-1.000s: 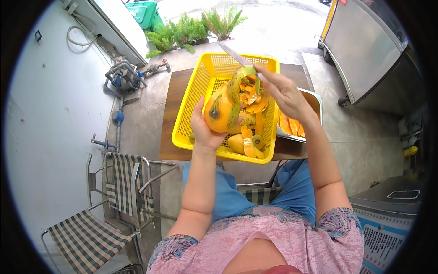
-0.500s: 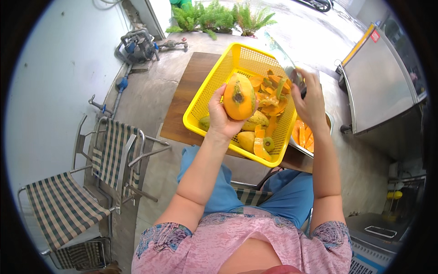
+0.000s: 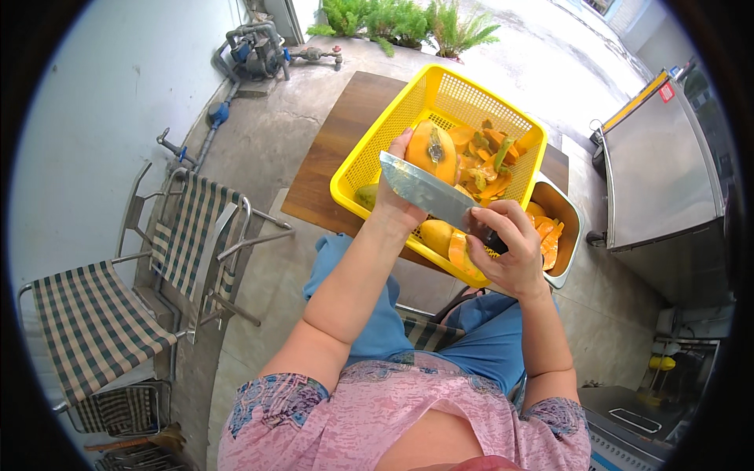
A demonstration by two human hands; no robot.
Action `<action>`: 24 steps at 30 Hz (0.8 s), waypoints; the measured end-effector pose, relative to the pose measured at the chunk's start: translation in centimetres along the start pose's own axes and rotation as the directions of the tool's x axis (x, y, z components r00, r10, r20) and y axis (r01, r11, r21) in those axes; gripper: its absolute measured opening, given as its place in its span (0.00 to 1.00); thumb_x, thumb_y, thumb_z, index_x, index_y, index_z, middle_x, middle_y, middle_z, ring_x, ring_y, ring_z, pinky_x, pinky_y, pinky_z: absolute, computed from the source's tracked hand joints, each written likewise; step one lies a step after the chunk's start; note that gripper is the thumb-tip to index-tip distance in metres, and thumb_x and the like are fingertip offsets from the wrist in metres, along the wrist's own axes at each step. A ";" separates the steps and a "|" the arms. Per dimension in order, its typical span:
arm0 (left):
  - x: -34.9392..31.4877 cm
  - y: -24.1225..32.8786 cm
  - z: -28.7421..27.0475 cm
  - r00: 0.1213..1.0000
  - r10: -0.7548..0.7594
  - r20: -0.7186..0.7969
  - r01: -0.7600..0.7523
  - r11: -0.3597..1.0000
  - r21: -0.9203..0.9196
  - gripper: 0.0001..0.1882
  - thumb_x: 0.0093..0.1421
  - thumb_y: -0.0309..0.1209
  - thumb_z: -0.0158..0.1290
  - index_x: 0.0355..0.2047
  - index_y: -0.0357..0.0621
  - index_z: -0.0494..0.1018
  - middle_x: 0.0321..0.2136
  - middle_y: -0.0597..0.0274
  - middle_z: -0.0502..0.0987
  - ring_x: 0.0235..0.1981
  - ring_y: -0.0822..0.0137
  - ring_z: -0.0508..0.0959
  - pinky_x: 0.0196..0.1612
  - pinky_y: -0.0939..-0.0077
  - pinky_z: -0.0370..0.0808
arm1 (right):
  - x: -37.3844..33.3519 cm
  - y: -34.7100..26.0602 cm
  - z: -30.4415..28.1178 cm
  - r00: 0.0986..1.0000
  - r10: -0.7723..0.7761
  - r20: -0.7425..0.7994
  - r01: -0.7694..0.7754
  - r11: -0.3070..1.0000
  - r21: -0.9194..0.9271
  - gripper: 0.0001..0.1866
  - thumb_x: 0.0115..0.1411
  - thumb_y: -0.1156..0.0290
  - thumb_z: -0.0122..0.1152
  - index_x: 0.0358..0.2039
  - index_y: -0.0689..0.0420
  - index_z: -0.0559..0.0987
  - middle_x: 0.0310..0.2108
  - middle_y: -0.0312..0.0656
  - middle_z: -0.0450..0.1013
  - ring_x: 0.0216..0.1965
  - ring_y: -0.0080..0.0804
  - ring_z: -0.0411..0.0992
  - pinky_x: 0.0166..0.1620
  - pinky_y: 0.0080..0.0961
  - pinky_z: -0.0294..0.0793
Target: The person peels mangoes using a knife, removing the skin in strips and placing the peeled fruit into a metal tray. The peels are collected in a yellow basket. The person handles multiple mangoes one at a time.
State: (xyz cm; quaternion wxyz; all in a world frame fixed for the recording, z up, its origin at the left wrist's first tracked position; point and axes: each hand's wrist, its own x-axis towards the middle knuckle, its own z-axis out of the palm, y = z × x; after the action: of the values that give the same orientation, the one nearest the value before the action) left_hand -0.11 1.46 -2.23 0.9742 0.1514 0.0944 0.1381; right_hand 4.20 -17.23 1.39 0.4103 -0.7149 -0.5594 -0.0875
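My left hand (image 3: pixel 398 206) is wrapped round a papaya (image 3: pixel 433 147) over the yellow basket; its orange flesh shows, with a dark hollow in the face turned up. In my right hand (image 3: pixel 512 250) is a wide-bladed knife (image 3: pixel 436 195), gripped by its dark handle. The blade crosses in front of my left hand and the lower side of the fruit; whether it touches them I cannot tell. Inside the yellow basket (image 3: pixel 360 166) lie orange peels (image 3: pixel 493 161), a whole yellowish papaya (image 3: pixel 437 234) and a greener one (image 3: pixel 367 196) by the left wall.
A metal tray (image 3: pixel 577 235) with cut orange pieces (image 3: pixel 550 238) stands right of the basket. Both rest on a low wooden table (image 3: pixel 322 177). Checkered folding chairs (image 3: pixel 102 322) are at the left, a steel cabinet (image 3: pixel 660 173) at the right, potted ferns (image 3: pixel 400 22) beyond.
My right hand has come down and toward me from the basket's far right side, bringing the knife blade across in front of the papaya. My left hand still holds the fruit.
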 end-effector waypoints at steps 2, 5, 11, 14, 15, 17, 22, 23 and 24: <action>-0.2 0.1 0.0 1.000 -0.003 -0.003 0.003 1.000 -0.010 0.25 0.62 0.50 0.38 0.48 0.44 0.66 0.39 0.52 0.74 0.40 0.59 0.77 0.42 0.61 0.77 | 0.1 -0.1 0.1 1.000 0.011 -0.002 -0.011 1.000 0.006 0.20 0.42 0.78 0.67 0.39 0.59 0.76 0.32 0.44 0.69 0.27 0.36 0.73 0.29 0.26 0.75; -0.2 0.1 0.0 1.000 -0.003 -0.018 0.003 1.000 -0.023 0.24 0.62 0.50 0.40 0.48 0.46 0.66 0.40 0.53 0.74 0.40 0.59 0.77 0.42 0.60 0.77 | 0.1 -0.1 0.1 1.000 0.019 0.002 -0.019 1.000 0.018 0.20 0.42 0.78 0.66 0.39 0.59 0.76 0.32 0.43 0.69 0.27 0.35 0.73 0.30 0.26 0.75; -0.4 -0.8 0.1 0.998 -0.017 0.063 0.019 0.999 -0.026 0.21 0.63 0.48 0.40 0.48 0.47 0.67 0.39 0.54 0.75 0.40 0.58 0.77 0.41 0.57 0.78 | 1.0 -0.1 0.3 1.000 0.027 -0.004 -0.027 0.998 0.049 0.19 0.43 0.79 0.66 0.39 0.59 0.76 0.32 0.43 0.69 0.28 0.33 0.73 0.31 0.25 0.75; -0.1 -0.3 -0.4 0.998 0.030 0.063 -0.031 1.000 0.006 0.21 0.64 0.48 0.40 0.47 0.46 0.67 0.38 0.54 0.75 0.40 0.58 0.77 0.41 0.56 0.78 | 0.4 0.3 -0.4 0.997 0.078 -0.004 -0.078 0.995 0.067 0.19 0.44 0.79 0.66 0.40 0.59 0.76 0.32 0.42 0.69 0.28 0.32 0.73 0.32 0.24 0.75; -0.3 -0.2 0.2 0.999 0.050 0.023 -0.050 0.999 0.018 0.23 0.64 0.48 0.39 0.48 0.44 0.66 0.39 0.53 0.75 0.40 0.57 0.77 0.42 0.57 0.78 | 0.1 0.4 -0.6 0.995 0.100 0.000 -0.100 0.992 0.074 0.19 0.44 0.79 0.65 0.40 0.59 0.76 0.32 0.42 0.69 0.28 0.32 0.73 0.32 0.24 0.75; -0.2 -0.7 0.0 0.998 0.048 0.047 -0.051 0.997 0.064 0.23 0.64 0.48 0.39 0.49 0.44 0.65 0.41 0.53 0.74 0.41 0.57 0.77 0.43 0.58 0.77 | 0.5 0.4 -0.7 0.997 0.082 -0.006 -0.081 0.994 0.080 0.19 0.44 0.80 0.65 0.40 0.59 0.76 0.32 0.42 0.69 0.28 0.32 0.73 0.32 0.24 0.74; -0.4 -1.6 0.6 0.999 0.029 -0.016 -0.027 0.995 0.092 0.24 0.65 0.47 0.39 0.52 0.43 0.63 0.43 0.51 0.73 0.43 0.57 0.76 0.47 0.60 0.75 | 0.9 0.5 -1.4 0.997 0.082 -0.017 -0.081 0.996 0.048 0.19 0.44 0.79 0.66 0.39 0.60 0.76 0.31 0.43 0.70 0.28 0.33 0.73 0.32 0.24 0.74; -0.6 -1.3 0.7 1.000 0.025 0.002 -0.025 0.995 0.096 0.24 0.65 0.47 0.39 0.52 0.43 0.63 0.43 0.51 0.73 0.43 0.57 0.76 0.48 0.60 0.75 | 0.7 0.6 -1.6 0.996 0.084 -0.020 -0.083 0.996 0.042 0.19 0.44 0.79 0.66 0.39 0.59 0.76 0.31 0.43 0.70 0.28 0.33 0.73 0.32 0.24 0.74; -0.8 -1.1 0.8 1.000 0.025 0.015 -0.026 0.994 0.102 0.23 0.65 0.47 0.39 0.52 0.43 0.63 0.43 0.51 0.73 0.44 0.57 0.76 0.48 0.60 0.74 | 0.6 0.6 -1.6 0.996 0.085 -0.022 -0.084 0.996 0.041 0.18 0.43 0.79 0.66 0.39 0.59 0.77 0.31 0.43 0.70 0.28 0.33 0.73 0.32 0.25 0.74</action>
State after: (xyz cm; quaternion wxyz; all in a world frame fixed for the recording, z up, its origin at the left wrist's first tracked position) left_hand -0.40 -0.03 -1.75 0.9639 0.2033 0.0930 0.1445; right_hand 5.50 -17.91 2.49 0.4347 -0.7284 -0.5253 -0.0674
